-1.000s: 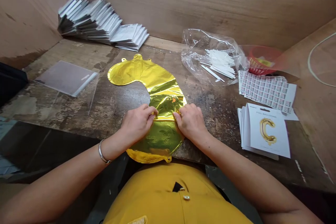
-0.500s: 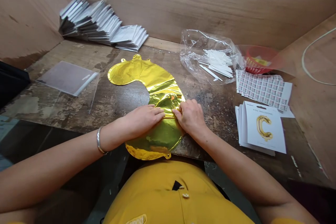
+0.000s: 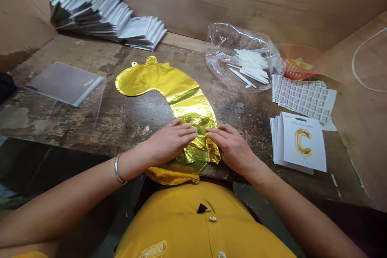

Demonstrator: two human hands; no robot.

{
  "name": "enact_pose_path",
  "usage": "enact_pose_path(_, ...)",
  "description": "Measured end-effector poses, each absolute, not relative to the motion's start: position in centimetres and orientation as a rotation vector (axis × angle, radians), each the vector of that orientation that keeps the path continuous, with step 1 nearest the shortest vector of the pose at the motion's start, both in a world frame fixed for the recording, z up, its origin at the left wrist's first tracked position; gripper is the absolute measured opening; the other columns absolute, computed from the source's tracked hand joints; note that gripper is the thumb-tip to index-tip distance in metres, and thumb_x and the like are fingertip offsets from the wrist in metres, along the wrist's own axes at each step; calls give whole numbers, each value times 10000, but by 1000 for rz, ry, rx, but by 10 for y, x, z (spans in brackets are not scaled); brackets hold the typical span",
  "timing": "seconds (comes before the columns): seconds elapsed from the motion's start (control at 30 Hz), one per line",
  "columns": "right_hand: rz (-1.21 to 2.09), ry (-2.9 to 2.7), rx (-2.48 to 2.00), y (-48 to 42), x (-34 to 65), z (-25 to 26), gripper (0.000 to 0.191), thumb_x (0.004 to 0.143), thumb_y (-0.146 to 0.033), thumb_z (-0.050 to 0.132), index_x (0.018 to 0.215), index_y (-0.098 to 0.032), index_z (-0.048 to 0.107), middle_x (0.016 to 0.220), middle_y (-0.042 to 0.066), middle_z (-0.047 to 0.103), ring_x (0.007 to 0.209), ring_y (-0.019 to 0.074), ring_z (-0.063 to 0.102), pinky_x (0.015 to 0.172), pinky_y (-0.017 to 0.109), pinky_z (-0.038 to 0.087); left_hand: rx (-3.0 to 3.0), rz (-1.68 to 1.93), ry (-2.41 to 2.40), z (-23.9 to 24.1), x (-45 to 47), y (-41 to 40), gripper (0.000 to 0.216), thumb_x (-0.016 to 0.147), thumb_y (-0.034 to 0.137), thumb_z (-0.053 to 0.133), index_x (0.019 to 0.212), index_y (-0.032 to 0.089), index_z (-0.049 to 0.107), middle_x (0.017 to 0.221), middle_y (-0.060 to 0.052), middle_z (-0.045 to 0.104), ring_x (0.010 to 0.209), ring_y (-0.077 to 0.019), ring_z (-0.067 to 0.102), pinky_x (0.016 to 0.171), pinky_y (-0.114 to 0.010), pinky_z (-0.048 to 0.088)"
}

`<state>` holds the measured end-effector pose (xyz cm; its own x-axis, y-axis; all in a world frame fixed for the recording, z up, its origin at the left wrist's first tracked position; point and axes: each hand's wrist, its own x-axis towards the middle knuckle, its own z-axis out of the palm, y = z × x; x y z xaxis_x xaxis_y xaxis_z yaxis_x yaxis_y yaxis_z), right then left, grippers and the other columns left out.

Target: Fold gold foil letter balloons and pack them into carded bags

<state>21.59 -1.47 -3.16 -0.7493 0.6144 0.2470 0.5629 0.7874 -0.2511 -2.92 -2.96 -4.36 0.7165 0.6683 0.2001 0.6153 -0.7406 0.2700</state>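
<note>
1. Seemingly part-way through folding: a gold foil letter balloon point(image 3: 163, 82), flat and shaped like a C, lies on the worn wooden table point(image 3: 121, 119). Its near end is doubled over into a creased bundle close to the table's near edge. Its far curve lies spread flat, not yet folded.
2. The left hand point(image 3: 169, 143) lies palm down on the bundle, fingers straight and together, pressing and gripping nothing.
3. The right hand point(image 3: 232, 147) rests on the same bundle from the other side, its fingers stretched toward the left hand with the tips nearly meeting. The thumb is hidden, so I cannot tell whether it pinches the foil.
4. The balloon's lowest lobe pokes just past the near table edge, next to the person's yellow top point(image 3: 205, 229).
5. Bare table lies left of the balloon, as far as some clear plastic sleeves point(image 3: 65, 82).
6. To the right, near but apart, lie header cards point(image 3: 302, 141) printed with a gold C, sticker sheets point(image 3: 302, 96) and a clear bag of white straws point(image 3: 242, 60).
7. A slumped stack of packed packets point(image 3: 99, 12) leans by the wooden wall point(image 3: 242, 0) at the back, and such walls close in on three sides.
</note>
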Motion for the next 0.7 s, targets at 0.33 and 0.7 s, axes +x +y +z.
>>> enact_pose_path(0.33, 308, -2543, -1151, -33, 210, -38, 333, 878, -143, 581, 1189, -194, 689, 1243, 42, 680, 923, 241, 539, 833, 407, 458, 2541, 746, 1150, -31, -69, -40, 422, 864, 216, 566, 1283, 169, 579, 1227, -96, 667, 1207, -239, 562, 1050, -409, 447)
enact_pose_path(0.7, 624, -2300, -1276, -33, 208, -36, 226, 848, -114, 595, 988, -235, 724, 1118, 24, 736, 939, 222, 561, 863, 388, 466, 2498, 720, 1370, -47, -34, -59, 174, 918, 162, 515, 968, 187, 680, 906, -52, 722, 873, -205, 618, 781, -355, 480)
